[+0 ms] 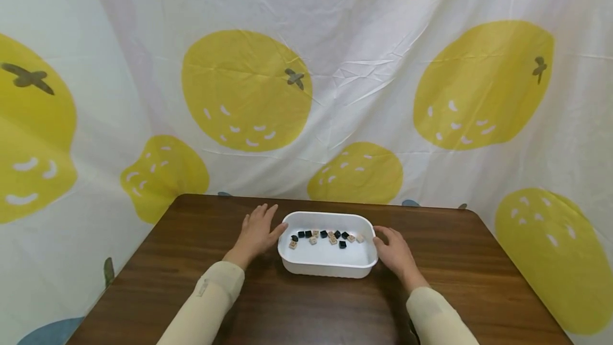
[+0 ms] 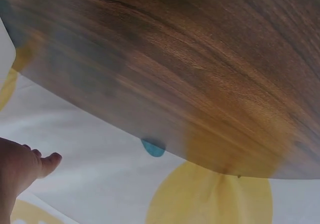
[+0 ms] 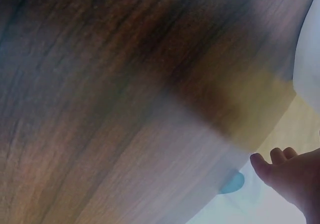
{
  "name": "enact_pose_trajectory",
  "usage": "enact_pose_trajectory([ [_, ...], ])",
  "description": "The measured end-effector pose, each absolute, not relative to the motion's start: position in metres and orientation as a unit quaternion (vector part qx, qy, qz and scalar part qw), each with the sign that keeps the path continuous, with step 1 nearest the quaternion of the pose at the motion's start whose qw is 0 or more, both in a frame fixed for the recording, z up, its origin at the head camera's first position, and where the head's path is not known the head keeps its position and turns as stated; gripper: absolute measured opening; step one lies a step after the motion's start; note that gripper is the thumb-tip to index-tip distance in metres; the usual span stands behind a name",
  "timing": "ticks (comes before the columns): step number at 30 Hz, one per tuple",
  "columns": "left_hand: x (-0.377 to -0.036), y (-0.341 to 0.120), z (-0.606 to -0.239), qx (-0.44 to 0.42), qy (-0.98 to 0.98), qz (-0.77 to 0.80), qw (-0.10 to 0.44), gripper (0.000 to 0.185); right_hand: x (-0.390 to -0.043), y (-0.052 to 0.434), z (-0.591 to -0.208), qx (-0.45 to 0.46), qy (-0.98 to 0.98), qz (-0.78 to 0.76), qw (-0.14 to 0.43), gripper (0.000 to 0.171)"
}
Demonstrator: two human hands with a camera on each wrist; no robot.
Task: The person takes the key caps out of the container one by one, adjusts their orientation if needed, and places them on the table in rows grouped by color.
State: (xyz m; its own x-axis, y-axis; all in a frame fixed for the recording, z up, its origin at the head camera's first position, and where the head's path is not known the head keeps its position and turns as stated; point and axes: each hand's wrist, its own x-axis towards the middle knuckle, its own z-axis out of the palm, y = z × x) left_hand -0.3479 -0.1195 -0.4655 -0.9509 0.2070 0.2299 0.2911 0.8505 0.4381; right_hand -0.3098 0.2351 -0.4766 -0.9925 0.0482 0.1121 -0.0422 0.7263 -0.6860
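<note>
A white oblong plastic tub (image 1: 326,269) stands on the dark wooden table. Strewn along its floor are several small squarish pieces, some black (image 1: 342,245) and some beige (image 1: 292,245); their exact kind is too small to tell. At the tub's left end is my left hand (image 1: 257,232), its fingers spread and the thumb reaching to the rim. My right hand (image 1: 395,252) lies along the right end, fingers and thumb against the rim. Both wrist views catch only part of a hand, the left (image 2: 22,164) and the right (image 3: 290,176), with little of the tub.
The brown wood-grain table (image 1: 460,270) has rounded far corners. Behind it and at both sides hangs a white cloth (image 1: 354,95) printed with large yellow lemons, close to the table's edges.
</note>
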Motion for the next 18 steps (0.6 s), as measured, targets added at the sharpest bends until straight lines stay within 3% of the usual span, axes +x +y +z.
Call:
enact_pose_trajectory([
  [18, -0.3451, -0.1139, -0.4677, -0.168, -0.952, -0.245, 0.077, 0.065, -0.3083, 0.2287, -0.4831, -0.022, -0.89, 0.453, 0.048, 0.043],
])
